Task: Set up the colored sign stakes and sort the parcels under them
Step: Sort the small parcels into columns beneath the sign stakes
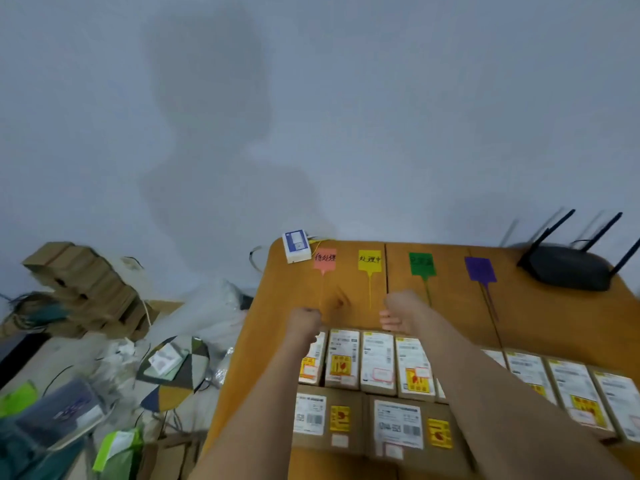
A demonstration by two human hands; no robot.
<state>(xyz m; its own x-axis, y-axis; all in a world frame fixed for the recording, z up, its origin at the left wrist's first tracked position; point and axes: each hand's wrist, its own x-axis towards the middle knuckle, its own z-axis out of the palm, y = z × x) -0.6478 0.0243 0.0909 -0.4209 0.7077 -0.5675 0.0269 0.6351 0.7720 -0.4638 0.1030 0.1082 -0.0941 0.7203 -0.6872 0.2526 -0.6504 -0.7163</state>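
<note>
Four sign stakes lie flat in a row at the back of the wooden table (554, 317): a pink one (325, 259), a yellow one (370, 260), a green one (421, 263) and a purple one (479, 269). Their thin stems point toward me. Cardboard parcels (377, 363) with white labels and yellow stickers lie in rows nearer me. My left hand (304, 322) is a closed fist above the parcels, below the pink stake. My right hand (398, 311) hovers below the yellow and green stakes, fingers curled downward, nothing seen in it.
A black router (571, 263) with antennas sits at the table's back right. A white box (296, 245) stands at the back left corner. Left of the table the floor holds stacked cardboard boxes (86, 289), plastic bags and a patterned round cushion (176, 372).
</note>
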